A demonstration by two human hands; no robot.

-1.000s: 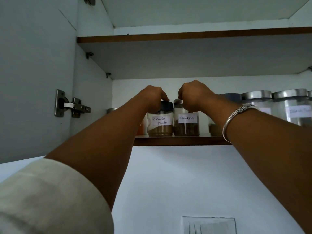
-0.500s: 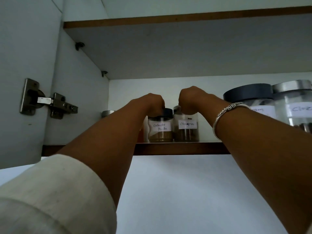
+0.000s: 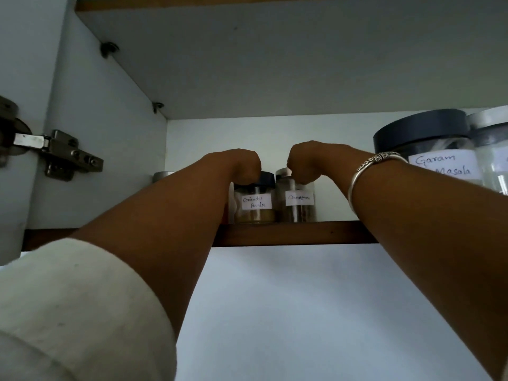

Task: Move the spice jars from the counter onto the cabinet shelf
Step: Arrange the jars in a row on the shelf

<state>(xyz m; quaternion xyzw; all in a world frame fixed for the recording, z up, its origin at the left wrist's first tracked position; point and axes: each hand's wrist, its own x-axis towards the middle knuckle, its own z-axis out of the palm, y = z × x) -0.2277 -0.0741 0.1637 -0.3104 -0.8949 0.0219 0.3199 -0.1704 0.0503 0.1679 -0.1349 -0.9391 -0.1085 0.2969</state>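
Here, the coriander powder jar and the cinnamon jar stand upright, just beside each other, near the front edge of the cabinet shelf. The left hand grips the coriander powder jar from above, fingers curled over its dark lid, and the right hand likewise grips the top of the cinnamon jar. Farther right on the shelf stands a larger Garam Masala jar; a silver bracelet circles the right wrist.

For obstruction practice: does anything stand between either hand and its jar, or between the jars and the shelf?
Nothing visible. Left hand grips the coriander jar, right hand the cinnamon jar; both stand on the shelf.
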